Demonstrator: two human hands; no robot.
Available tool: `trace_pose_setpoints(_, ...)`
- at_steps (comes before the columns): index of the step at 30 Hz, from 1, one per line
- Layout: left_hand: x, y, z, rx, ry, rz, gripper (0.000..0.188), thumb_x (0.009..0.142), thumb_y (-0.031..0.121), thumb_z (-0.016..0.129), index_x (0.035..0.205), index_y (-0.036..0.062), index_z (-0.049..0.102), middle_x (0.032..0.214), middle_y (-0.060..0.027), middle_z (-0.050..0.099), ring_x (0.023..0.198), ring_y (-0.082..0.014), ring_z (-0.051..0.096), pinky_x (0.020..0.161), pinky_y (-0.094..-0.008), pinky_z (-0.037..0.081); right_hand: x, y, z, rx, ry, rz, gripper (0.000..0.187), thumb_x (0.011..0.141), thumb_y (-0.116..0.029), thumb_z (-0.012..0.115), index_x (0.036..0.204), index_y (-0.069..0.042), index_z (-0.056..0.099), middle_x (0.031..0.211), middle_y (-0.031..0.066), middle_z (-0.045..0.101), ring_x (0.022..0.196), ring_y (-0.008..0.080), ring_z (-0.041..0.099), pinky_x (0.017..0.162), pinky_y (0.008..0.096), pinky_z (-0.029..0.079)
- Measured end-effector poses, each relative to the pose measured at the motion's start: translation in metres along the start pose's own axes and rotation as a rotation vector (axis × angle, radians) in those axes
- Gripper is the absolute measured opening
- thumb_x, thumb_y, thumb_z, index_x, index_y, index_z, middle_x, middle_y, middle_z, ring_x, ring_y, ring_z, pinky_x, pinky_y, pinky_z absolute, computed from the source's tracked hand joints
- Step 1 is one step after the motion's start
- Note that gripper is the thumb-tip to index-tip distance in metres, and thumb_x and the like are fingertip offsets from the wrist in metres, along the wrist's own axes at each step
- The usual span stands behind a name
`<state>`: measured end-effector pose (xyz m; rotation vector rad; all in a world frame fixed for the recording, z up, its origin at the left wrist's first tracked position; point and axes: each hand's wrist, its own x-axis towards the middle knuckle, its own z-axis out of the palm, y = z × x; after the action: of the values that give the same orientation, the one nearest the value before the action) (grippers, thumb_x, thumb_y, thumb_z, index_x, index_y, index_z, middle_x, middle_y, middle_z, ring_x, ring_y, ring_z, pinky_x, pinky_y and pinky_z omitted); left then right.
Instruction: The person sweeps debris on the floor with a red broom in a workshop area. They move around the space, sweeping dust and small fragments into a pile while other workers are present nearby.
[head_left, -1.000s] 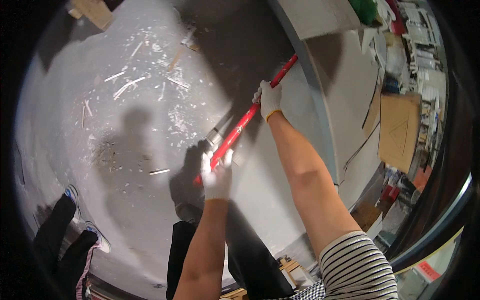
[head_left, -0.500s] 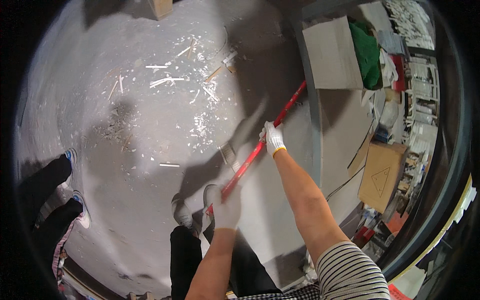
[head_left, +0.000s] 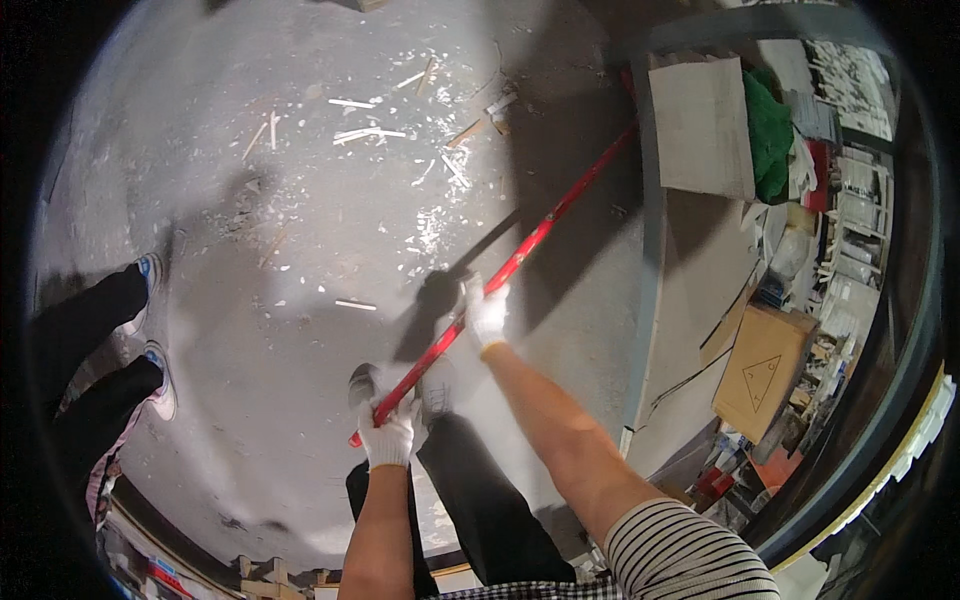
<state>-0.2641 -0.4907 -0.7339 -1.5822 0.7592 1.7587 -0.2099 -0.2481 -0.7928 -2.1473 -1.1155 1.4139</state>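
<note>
A long red pole (head_left: 570, 197), its paint worn in spots, slants from near my feet up to the far right. My left hand (head_left: 388, 432), in a white knit glove, is closed around its near end. Farther up, my right hand (head_left: 487, 312), gloved the same way, grips the pole at about chest side of its middle. The pole's far end runs into shadow beside a shelf frame, so I cannot see what is fixed to it.
White and brown strips (head_left: 355, 103) and small pale flakes litter the grey floor. At right stands a grey frame (head_left: 650, 260) with a white carton (head_left: 702, 130), green cloth (head_left: 766, 135) and brown cardboard box (head_left: 764, 372). Another person's legs (head_left: 95, 305) are at left.
Both hands have moved left, the right one also nearer to me, and the pole has shifted with more of its upper length showing. The view has shifted slightly.
</note>
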Motion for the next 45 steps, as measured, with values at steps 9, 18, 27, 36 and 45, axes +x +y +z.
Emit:
trace_pose_setpoints(9, -0.075, 0.092, -0.122, 0.554, -0.033, 0.435, 0.026, 0.088, 0.015, 0.067, 0.104, 0.0009, 0.051, 0.106, -0.0110, 0.061, 0.104, -0.0243, 0.058, 0.095, -0.0400, 0.050, -0.133, 0.055, -0.001, -0.224, -0.160, 0.153, 0.042, 0.091, -0.026, 0.058, 0.118, -0.003, 0.035, 0.087, 0.0237, 0.064, 0.076, 0.0379, 0.066, 0.070, 0.0465, 0.052)
trace_pose_setpoints(18, -0.323, 0.168, -0.218, 0.142, 0.328, 0.512, 0.034, 0.093, 0.035, 0.062, 0.094, 0.0013, 0.054, 0.101, -0.0139, 0.061, 0.095, -0.0276, 0.061, 0.087, -0.0453, 0.053, -0.352, 0.015, -0.075, -0.020, -0.726, 0.273, 0.030, 0.089, -0.021, 0.064, 0.102, -0.004, 0.043, 0.078, 0.0072, 0.057, 0.066, 0.0205, 0.063, 0.061, 0.0363, 0.052)
trace_pose_setpoints(27, -0.483, 0.125, -0.146, 1.223, 0.188, 0.893, 0.015, 0.095, 0.007, 0.061, 0.102, -0.0069, 0.061, 0.100, -0.0180, 0.066, 0.096, -0.0257, 0.062, 0.087, -0.0374, 0.053, -0.329, -0.093, -0.115, 0.453, -0.355, 0.511, 0.021, 0.089, -0.011, 0.057, 0.104, -0.008, 0.043, 0.068, 0.0054, 0.054, 0.049, 0.0171, 0.054, 0.045, 0.0317, 0.047)
trace_pose_setpoints(36, -0.437, 0.135, -0.046, 0.377, 0.025, 0.531, 0.028, 0.092, 0.027, 0.063, 0.099, 0.0003, 0.057, 0.099, -0.0147, 0.062, 0.094, -0.0313, 0.062, 0.083, -0.0480, 0.057, -0.242, -0.099, -0.117, 0.554, 0.013, 0.444, 0.012, 0.087, -0.013, 0.052, 0.089, -0.010, 0.041, 0.060, 0.0059, 0.046, 0.042, 0.0193, 0.046, 0.037, 0.0357, 0.040)
trace_pose_setpoints(45, -0.585, 0.127, 0.005, 0.500, 0.013, 0.800, 0.019, 0.086, -0.004, 0.069, 0.104, -0.0055, 0.062, 0.098, -0.0158, 0.068, 0.090, -0.0232, 0.064, 0.084, -0.0344, 0.052, -0.350, -0.176, -0.087, 0.632, -0.339, 0.459, 0.010, 0.090, -0.002, 0.046, 0.085, -0.010, 0.042, 0.060, 0.0049, 0.049, 0.043, 0.0183, 0.048, 0.038, 0.0358, 0.041)
